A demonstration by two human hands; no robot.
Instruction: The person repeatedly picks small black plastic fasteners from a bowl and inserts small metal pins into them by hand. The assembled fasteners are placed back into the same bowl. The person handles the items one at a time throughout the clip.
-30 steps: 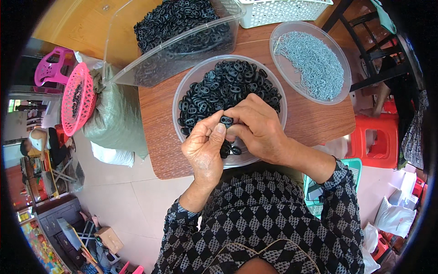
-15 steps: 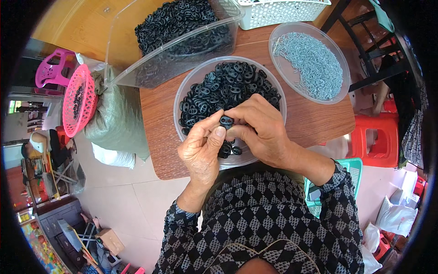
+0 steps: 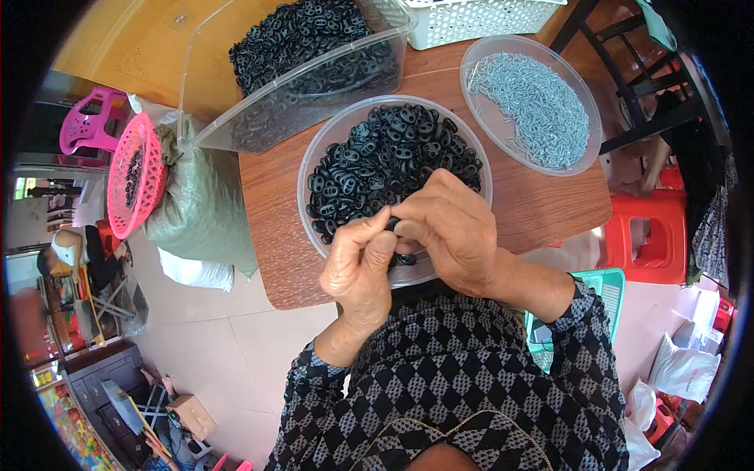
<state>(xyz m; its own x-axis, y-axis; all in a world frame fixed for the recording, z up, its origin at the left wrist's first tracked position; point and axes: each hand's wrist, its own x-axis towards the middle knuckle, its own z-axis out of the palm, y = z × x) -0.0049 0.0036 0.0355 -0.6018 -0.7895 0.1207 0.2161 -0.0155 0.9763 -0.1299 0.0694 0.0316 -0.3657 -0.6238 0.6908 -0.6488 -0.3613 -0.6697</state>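
Note:
Between both sets of fingertips I hold a small black plastic cord lock (image 3: 393, 224), mostly covered by my thumbs. My left hand (image 3: 355, 263) pinches it from the left, and my right hand (image 3: 454, 231) closes on it from the right. Both hands are over the near part of a round clear tub (image 3: 415, 274) on the table. A heap of black two-hole cord-lock pieces (image 3: 385, 157) fills its far and middle part. One loose black piece (image 3: 406, 259) shows below my fingers.
Small metal springs (image 3: 542, 110) lie in a shallow clear dish at the far right. A large clear bin (image 3: 271, 129) of black pieces stands far left, beside a white basket (image 3: 483, 25). Left of the wooden table (image 3: 275, 267) are a sack (image 3: 200, 208) and pink basket (image 3: 161, 169); right, a red stool (image 3: 667, 235).
My left hand has shifted slightly right and down. My fingers have closed further over the cord lock, which was in plain view before and is now mostly covered.

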